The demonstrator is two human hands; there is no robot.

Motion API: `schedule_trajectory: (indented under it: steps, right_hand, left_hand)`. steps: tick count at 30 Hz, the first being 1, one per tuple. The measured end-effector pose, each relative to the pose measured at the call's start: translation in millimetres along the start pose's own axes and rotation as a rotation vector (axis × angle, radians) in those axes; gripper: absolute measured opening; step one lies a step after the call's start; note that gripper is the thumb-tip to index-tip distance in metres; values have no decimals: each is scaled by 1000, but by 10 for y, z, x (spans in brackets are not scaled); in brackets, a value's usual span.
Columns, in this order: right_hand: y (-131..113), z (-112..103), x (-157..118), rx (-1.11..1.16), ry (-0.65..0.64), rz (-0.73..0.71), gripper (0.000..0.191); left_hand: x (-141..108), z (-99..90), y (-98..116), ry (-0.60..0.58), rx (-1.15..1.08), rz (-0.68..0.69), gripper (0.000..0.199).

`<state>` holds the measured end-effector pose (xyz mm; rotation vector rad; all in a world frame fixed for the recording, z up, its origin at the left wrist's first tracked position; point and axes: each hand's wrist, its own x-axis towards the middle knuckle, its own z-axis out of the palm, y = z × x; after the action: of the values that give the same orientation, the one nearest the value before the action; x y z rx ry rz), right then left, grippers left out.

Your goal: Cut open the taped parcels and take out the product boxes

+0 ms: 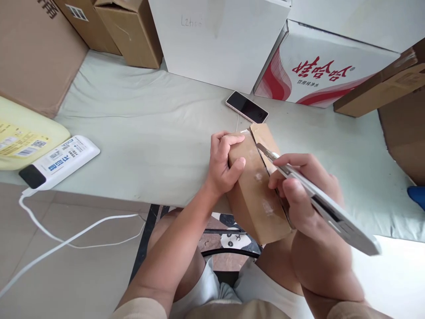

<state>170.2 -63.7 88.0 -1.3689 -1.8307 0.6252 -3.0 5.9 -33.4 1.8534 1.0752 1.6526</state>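
A brown cardboard box [254,190] rests tilted at the front edge of the covered surface, partly over my lap. My left hand [224,161] grips its left side, thumb on the near face and fingers over the top. In my right hand [305,190] is a white utility knife [335,217], its blade out and pointing up and left. The blade tip lies at the dark seam along the box's right edge, beside a raised flap [265,135]. Whether the blade touches the cardboard I cannot tell.
Behind the box lies a phone [247,107]. White cartons [219,40] and a red-and-white carton [318,66] line the back. To the left are a yellowish jug [26,133] and a white power strip [61,161] with a cable [76,232] hanging to the floor.
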Motion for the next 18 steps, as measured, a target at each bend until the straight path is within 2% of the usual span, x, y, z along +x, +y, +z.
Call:
schedule_trajectory:
  steps: [5, 18]
  right_hand:
    - [13, 6, 57, -152, -1, -42, 24]
    - [0, 26, 51, -192, 8, -80, 16]
  left_hand:
    - [12, -9, 15, 4, -16, 14, 50]
    - [17, 2, 7, 7, -18, -2, 51]
